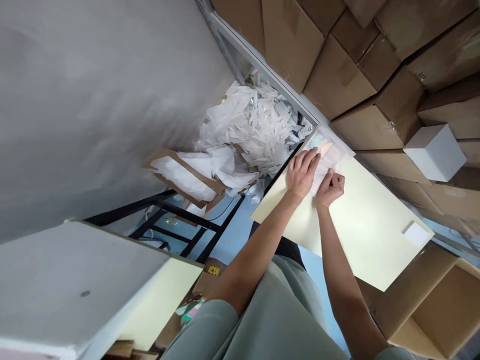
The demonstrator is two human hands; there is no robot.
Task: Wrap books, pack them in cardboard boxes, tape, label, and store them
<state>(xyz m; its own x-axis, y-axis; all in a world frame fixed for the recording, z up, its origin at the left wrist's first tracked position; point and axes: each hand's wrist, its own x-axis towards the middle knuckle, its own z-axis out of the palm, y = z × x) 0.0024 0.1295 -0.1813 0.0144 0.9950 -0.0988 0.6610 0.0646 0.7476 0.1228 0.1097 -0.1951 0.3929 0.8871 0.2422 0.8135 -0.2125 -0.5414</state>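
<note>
Thin see-through pouch (334, 150) is lying flat at the pale surface's (369, 215) far end, near the heaped white scraps (255, 125). My left hand (301, 174) is resting over its side, fingers extended, probably pinning it. My right hand (330, 190) is curling at the near edge, perhaps steadying it; whether it's pinching film, I can't tell.

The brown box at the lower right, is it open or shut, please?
Open: the brown box has its top uncovered, and its inner walls are visible.
</note>
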